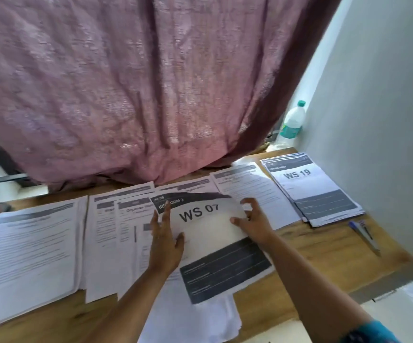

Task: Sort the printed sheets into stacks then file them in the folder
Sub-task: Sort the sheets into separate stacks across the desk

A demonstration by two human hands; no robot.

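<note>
A wooden table is seen from above, set against a white wall on the right and backed by a mauve curtain whose hem is draped onto the far edge. The tabletop is largely covered by printed sheets laid in stacks: a thick stack at the left, overlapping text sheets beside it, another text stack toward the right, and a stack headed "WS 19" nearest the wall. A sheet marked "WS 07" is held near the middle of the table, above the other papers, its top edge curled forward. The left hand is laid against the sheet's left edge with fingers straight and slightly spread. The right hand is placed at the right edge, thumb on the paper and fingers curled round its border. A pen is lying near the wall, and a plastic bottle with a green cap is stood in the far corner.
</note>
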